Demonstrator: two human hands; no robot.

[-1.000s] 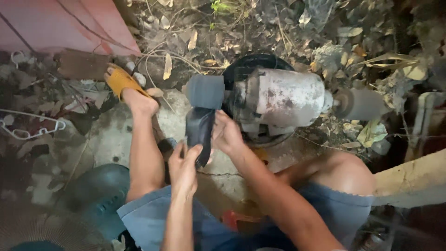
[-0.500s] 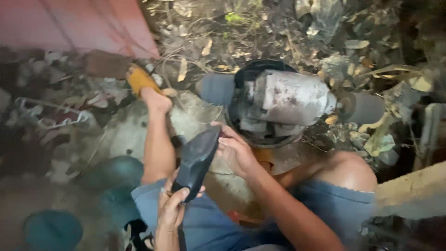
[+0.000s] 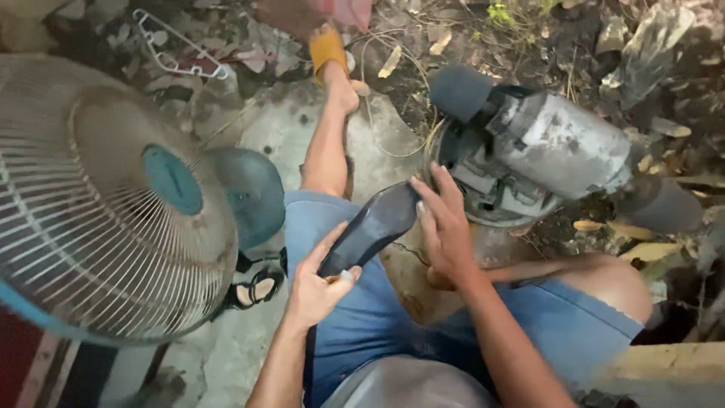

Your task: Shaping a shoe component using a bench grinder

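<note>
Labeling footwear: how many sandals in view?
1: a yellow sandal on the outstretched foot at top centre. The other foot is tucked under the leg, so a second may be hidden.

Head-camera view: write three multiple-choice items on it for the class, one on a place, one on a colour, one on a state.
1. Where is the round wire-grille fan?
A. left of the person
B. right of the person
C. on the grey metal motor

2. What colour is the sandal on the outstretched foot?
A. white
B. yellow
C. green

3. How is the dark curved plastic piece held?
A. lying on the ground
B. left hand alone
C. both hands, with the right hand

Key: 1 A, it fills the left side. 2 B, its strap is yellow. 3 C, each hand grips one end.
</note>
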